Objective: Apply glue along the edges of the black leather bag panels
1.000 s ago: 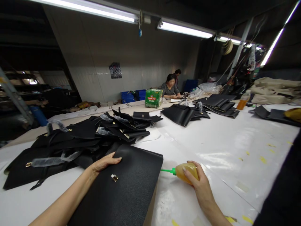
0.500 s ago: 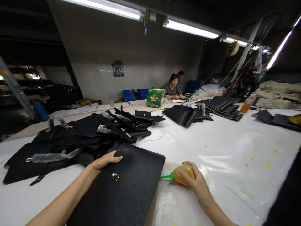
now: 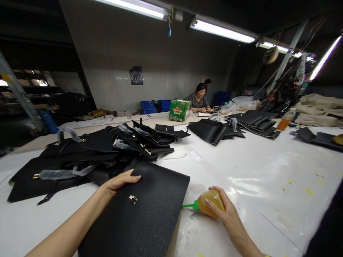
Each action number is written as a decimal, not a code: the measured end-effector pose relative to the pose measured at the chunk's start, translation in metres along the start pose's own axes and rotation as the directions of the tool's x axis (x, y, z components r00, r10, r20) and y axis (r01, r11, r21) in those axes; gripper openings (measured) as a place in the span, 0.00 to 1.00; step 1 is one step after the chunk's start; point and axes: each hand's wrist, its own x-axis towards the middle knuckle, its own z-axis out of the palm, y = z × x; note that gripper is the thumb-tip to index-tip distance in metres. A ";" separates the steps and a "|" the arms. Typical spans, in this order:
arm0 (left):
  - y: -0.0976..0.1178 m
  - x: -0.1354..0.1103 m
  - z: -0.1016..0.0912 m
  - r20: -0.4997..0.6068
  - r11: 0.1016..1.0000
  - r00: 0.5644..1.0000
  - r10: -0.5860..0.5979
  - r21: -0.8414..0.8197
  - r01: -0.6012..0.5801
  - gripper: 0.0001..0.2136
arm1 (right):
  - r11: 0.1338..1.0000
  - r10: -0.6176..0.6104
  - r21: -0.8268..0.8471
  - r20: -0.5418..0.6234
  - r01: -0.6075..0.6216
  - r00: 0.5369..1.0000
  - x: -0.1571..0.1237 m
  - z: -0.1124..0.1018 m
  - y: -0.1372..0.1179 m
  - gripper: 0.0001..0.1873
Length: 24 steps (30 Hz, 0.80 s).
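A black leather panel (image 3: 144, 210) with a small metal clasp (image 3: 133, 199) is held tilted above the white table by my left hand (image 3: 122, 182). The thumb lies on its front, and the other fingers are mostly hidden at its far edge. My right hand (image 3: 223, 205) is wrapped round a soft squeeze bottle (image 3: 210, 202) of amber liquid, perhaps glue. Its thin green nozzle (image 3: 190, 205) points left, with the tip at the panel's right edge. Whether the tip touches the edge, I cannot tell.
Black leather bag pieces (image 3: 102, 150) with wrapped handles are heaped at the left. More black pieces (image 3: 209, 130) lie farther back, near a green box (image 3: 179, 110) and a clear amber bottle (image 3: 286, 119). A co-worker (image 3: 198, 98) sits at the far side.
The squeeze bottle and its nozzle have slid slightly toward me along the panel's right edge. My left hand keeps its grip on the panel. The whole view has shifted a little.
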 end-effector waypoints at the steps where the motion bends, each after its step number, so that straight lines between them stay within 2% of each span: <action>1: 0.000 0.000 0.000 0.000 1.000 1.000 0.002 -0.002 -0.002 0.17 | 0.999 0.010 0.030 0.031 -0.011 0.999 -0.006 0.002 0.001 0.25; 3: 0.000 -0.001 -0.001 -0.003 1.000 1.000 0.007 -0.008 -0.007 0.17 | 0.995 0.028 0.094 0.095 -0.037 0.995 -0.017 0.006 0.000 0.25; 5: -0.001 -0.001 -0.002 -0.007 1.000 1.000 0.010 -0.012 -0.010 0.17 | 0.992 0.037 0.117 0.104 -0.050 0.994 -0.022 0.007 -0.003 0.25; 9: -0.002 -0.001 -0.003 -0.011 1.000 1.000 0.012 -0.012 -0.012 0.17 | 1.000 0.006 0.016 -0.031 -0.005 1.000 -0.015 0.004 -0.011 0.25; 11: -0.002 -0.002 -0.004 -0.015 1.000 1.000 0.011 -0.012 -0.012 0.18 | 1.000 -0.003 -0.009 -0.056 0.003 0.998 -0.016 0.003 -0.011 0.25; 17: -0.003 -0.001 -0.005 -0.015 1.000 1.000 0.006 -0.026 -0.007 0.21 | 0.996 0.032 0.085 0.104 -0.041 0.994 -0.032 0.008 -0.008 0.26; 22: 0.000 -0.001 -0.003 -0.007 0.999 1.000 0.001 -0.034 -0.001 0.19 | 1.000 -0.011 0.011 -0.012 0.011 1.000 -0.017 0.003 -0.014 0.24; 24: 0.001 -0.002 -0.003 -0.008 0.999 1.000 0.002 -0.036 -0.003 0.18 | 1.000 -0.011 0.008 0.004 0.011 1.000 -0.019 0.004 -0.014 0.25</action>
